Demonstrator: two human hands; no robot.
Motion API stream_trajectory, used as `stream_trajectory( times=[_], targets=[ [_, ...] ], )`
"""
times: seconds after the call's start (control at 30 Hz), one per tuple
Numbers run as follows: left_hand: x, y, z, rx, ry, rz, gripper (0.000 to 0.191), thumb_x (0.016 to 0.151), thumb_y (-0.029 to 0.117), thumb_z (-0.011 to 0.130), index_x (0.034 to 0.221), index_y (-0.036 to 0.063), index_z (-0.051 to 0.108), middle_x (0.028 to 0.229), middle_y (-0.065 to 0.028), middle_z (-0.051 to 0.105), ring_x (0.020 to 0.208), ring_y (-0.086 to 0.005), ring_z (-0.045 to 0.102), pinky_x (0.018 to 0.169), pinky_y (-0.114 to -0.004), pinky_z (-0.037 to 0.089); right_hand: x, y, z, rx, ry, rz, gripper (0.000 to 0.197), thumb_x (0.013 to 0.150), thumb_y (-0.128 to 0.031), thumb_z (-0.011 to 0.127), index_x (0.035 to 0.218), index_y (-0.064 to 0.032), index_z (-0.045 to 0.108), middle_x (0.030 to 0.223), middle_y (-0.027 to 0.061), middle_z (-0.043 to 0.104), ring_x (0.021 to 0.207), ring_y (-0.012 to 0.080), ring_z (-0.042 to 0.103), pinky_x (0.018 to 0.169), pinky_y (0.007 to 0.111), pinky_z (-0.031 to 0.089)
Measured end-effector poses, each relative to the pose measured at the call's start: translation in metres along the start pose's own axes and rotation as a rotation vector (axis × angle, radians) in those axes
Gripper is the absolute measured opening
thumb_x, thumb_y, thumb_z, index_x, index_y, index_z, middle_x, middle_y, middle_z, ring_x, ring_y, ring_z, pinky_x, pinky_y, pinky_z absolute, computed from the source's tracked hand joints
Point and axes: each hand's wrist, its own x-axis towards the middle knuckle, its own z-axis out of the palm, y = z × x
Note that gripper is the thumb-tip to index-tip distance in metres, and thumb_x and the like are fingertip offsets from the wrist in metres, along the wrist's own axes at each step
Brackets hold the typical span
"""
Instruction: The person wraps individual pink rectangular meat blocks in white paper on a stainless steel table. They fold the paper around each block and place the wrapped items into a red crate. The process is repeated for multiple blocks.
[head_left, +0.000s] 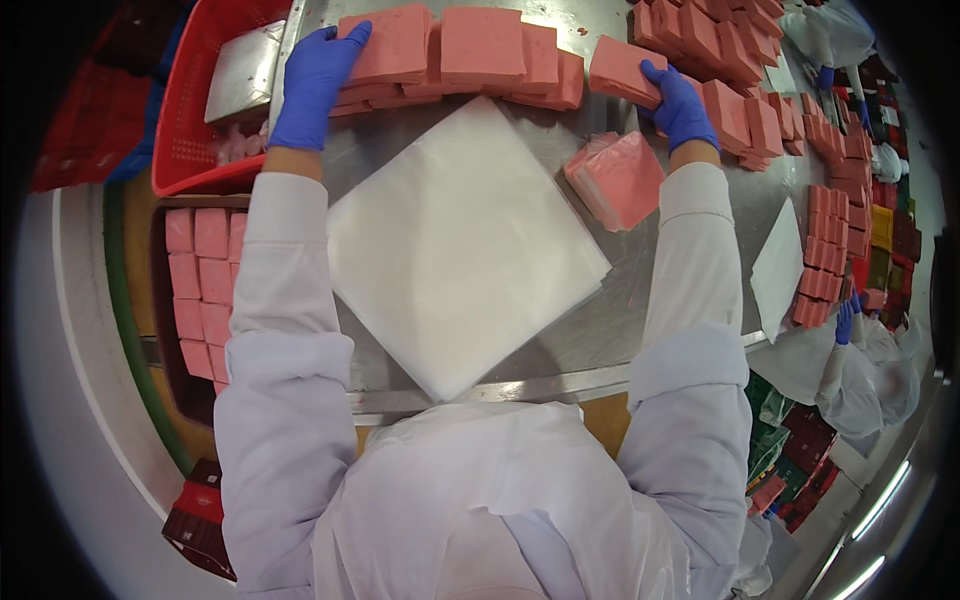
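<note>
At the far side of the metal table (600, 315), my left hand (315, 86), in a blue glove, grips the left end of a row of pink meat-like slabs (480, 45). Its thumb lies over the edge of a slab; the other fingers are partly hidden. To the right, my right hand (681, 105), also gloved in blue, holds a separate pink slab (624, 69) by its right side, thumb on top. Between my forearms lies a stack of white translucent sheets (465, 240), turned cornerwise. A small pile of pink slices in clear film (619, 180) sits beside it.
A red basket (169, 161) with a metal block (244, 71) stands left. Below it, a brown crate (169, 330) holds pink blocks (202, 270). More slab stacks (712, 37) run along the right, where co-workers (874, 375) in white stand beside the table.
</note>
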Motion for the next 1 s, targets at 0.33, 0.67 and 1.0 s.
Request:
stream_trajectory(
  times=[0.33, 0.67, 1.0],
  targets=[
    [-0.002, -0.001, 0.005, -0.305, -0.046, -0.023, 0.061, 0.071, 0.046, 0.065, 0.105, -0.0040, 0.057, 0.099, -0.0113, 0.061, 0.087, -0.0184, 0.057, 0.080, -0.028, 0.044, -0.004, 0.029, -0.016, -0.357, 0.003, 0.165, 0.054, 0.068, -0.026, 0.069, 0.109, 0.0025, 0.049, 0.094, 0.0111, 0.057, 0.080, 0.0208, 0.058, 0.072, 0.029, 0.047],
    [-0.006, 0.017, -0.012, -0.733, -0.270, -0.211, 0.064, 0.075, 0.039, 0.064, 0.117, -0.0057, 0.047, 0.107, -0.0133, 0.058, 0.099, -0.0210, 0.056, 0.085, -0.029, 0.043, -0.013, 0.002, -0.032, -1.068, -0.226, -0.215, 0.058, 0.073, -0.038, 0.064, 0.117, -0.0027, 0.049, 0.105, 0.0088, 0.057, 0.093, 0.0180, 0.054, 0.079, 0.028, 0.043],
    [-0.047, 0.108, 0.036, -0.505, -0.147, 0.025, 0.057, 0.076, 0.034, 0.061, 0.117, -0.0032, 0.047, 0.104, -0.0123, 0.058, 0.095, -0.0198, 0.056, 0.080, -0.029, 0.045, -0.056, -0.008, 0.055, -0.057, -0.344, -0.136, 0.049, 0.079, -0.020, 0.061, 0.120, -0.0003, 0.044, 0.115, 0.0116, 0.053, 0.101, 0.0214, 0.055, 0.085, 0.030, 0.044]
  ],
)
